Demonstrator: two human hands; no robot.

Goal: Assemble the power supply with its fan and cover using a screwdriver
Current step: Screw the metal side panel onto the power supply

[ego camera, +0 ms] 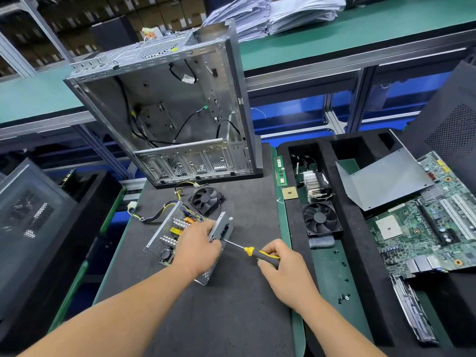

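Right hand (pixel 284 264) grips the screwdriver (pixel 251 251), tip at the socket end plate of the power supply (pixel 180 235), which left hand (pixel 198 244) steadies, fingers curled on it, on the bench (pixel 231 305); fan (pixel 206 199) lies loose just behind, likely fitted next.

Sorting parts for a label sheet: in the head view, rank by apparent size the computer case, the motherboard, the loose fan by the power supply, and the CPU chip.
1. computer case
2. motherboard
3. loose fan
4. CPU chip

Two fans (pixel 206 199) (pixel 320 219), one screwdriver (pixel 251 251)
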